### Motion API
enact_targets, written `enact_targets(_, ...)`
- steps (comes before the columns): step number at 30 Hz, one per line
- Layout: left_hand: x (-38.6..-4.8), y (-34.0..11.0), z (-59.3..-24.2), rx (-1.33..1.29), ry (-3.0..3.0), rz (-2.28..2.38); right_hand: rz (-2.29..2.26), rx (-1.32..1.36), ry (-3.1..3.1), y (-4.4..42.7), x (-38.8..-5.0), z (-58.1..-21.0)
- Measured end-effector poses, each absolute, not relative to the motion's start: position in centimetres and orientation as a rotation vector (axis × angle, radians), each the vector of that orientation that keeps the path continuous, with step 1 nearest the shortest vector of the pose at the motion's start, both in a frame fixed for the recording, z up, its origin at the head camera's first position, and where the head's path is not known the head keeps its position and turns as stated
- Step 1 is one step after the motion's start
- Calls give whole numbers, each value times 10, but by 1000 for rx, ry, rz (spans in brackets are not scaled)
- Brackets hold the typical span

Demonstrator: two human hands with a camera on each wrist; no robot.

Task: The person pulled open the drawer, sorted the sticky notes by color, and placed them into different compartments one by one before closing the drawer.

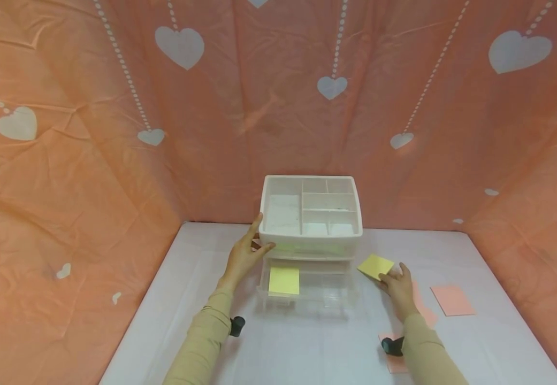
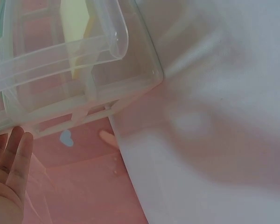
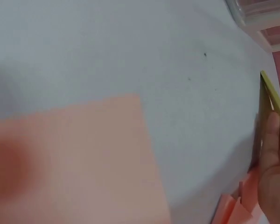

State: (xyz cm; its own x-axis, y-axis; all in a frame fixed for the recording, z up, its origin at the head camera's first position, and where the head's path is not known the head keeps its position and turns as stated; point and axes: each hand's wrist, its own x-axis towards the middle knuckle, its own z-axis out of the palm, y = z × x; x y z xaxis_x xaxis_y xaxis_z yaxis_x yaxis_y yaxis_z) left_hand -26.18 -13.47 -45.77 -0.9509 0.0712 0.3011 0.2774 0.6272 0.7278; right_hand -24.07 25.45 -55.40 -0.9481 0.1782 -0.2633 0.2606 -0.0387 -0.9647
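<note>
A white desk organizer (image 1: 311,243) with a compartment top stands at the back of the table, its clear lower drawer (image 1: 323,294) pulled out. A yellow sticky note pad (image 1: 284,281) lies in that drawer's left part. My left hand (image 1: 242,256) rests on the organizer's left front corner, thumb at the front and fingers along the side; its fingers (image 2: 19,158) look straight in the left wrist view. To the right of the drawer, my right hand (image 1: 398,289) pinches another yellow sticky note pad (image 1: 375,266) by its near corner, tilted over the table.
Pink paper squares lie on the right: one pink square (image 1: 453,300) at the far right, another pink square (image 1: 396,363) under the right wrist's black camera (image 1: 393,346). Pink paper (image 1: 425,307) shows beside the right hand. An orange cloth with hearts (image 1: 278,117) encloses the white table (image 1: 307,353).
</note>
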Motion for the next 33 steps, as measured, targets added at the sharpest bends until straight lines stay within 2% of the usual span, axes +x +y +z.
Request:
enact_targets(22,-261,-135,-458,-267,-2635,-1208,-2136,495,2274,262,-235,-529)
enact_targets(33,-261,-135,-457,-310,-2586,-1255,-2525,440,1947,261,-227,-507)
